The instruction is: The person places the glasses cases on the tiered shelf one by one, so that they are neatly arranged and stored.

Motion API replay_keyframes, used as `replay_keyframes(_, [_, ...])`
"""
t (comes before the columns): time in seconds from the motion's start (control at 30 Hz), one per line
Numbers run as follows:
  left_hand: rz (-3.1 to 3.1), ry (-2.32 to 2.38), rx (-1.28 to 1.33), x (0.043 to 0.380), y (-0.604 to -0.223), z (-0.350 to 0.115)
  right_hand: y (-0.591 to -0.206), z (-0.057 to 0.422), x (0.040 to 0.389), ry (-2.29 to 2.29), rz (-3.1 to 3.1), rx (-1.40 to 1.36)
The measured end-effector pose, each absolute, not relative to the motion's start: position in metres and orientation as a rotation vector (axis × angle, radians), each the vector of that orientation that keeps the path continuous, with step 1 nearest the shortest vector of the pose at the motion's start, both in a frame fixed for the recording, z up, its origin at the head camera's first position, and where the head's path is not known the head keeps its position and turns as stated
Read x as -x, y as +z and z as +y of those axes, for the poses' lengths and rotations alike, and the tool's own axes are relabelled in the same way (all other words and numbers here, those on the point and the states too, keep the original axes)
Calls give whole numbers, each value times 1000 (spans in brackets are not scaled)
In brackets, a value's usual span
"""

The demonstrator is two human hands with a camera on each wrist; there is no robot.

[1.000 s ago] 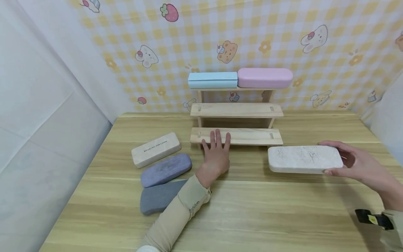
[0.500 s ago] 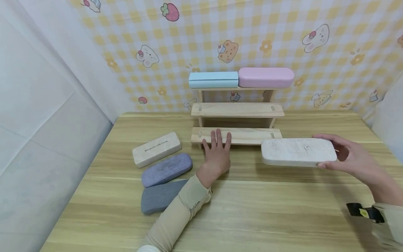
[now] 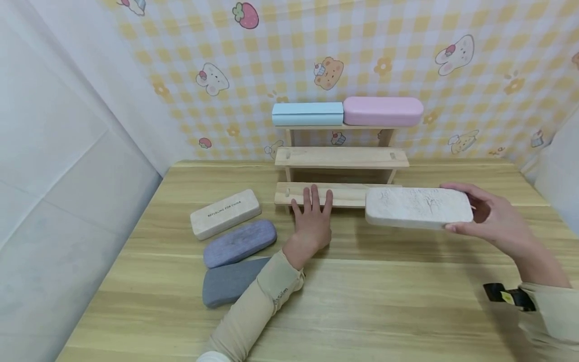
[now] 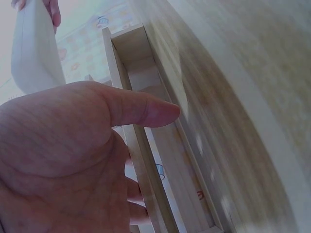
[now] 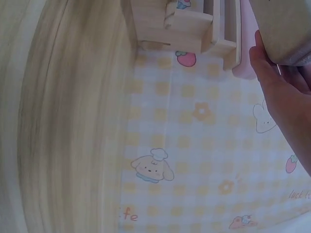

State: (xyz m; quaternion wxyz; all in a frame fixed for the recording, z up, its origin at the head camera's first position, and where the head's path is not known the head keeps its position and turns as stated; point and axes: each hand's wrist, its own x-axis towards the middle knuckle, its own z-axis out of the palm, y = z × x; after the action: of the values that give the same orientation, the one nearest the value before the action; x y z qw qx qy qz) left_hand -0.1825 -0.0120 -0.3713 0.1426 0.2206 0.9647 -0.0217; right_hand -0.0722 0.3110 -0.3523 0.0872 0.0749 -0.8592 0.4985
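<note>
My right hand (image 3: pixel 499 221) grips the right end of a white, crackle-patterned glasses case (image 3: pixel 413 205), thumb at the front and fingers behind. The case hangs level over the table and overlaps the right part of the bottom shelf in the head view. My left hand (image 3: pixel 312 226) rests with spread, straight fingers on the bottom tier of a three-tier wooden shelf rack (image 3: pixel 346 191). Seen from the left wrist, its thumb (image 4: pixel 146 109) lies across the front board's edge. On the top tier sit a light blue glasses case (image 3: pixel 307 114) and a pink one (image 3: pixel 383 111), end to end.
Left of the rack, a cream glasses case (image 3: pixel 225 214) with printed lettering, a purple-grey case (image 3: pixel 239 244) and a grey case (image 3: pixel 232 282) lie on the wooden table (image 3: pixel 384 311). The left forearm partly covers the grey one. A yellow checked cloth (image 3: pixel 267 55) hangs behind.
My right hand has carried the white case leftward and farther back, from beside the rack to overlapping the bottom shelf's right part. The left hand keeps its place.
</note>
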Motion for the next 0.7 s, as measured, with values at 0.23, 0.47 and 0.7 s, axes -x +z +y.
replay_keyframes(0.23, [2784, -73, -631, 182, -370, -11, -346, 301, 83, 1581, -2475, -184])
replay_keyframes(0.47, [2790, -65, -630, 182, -372, -12, -339, 289, 91, 1484, -2520, -116])
replay_keyframes(0.7, [2801, -70, -641, 182, -372, -11, -338, 281, 103, 1682, -2365, -243])
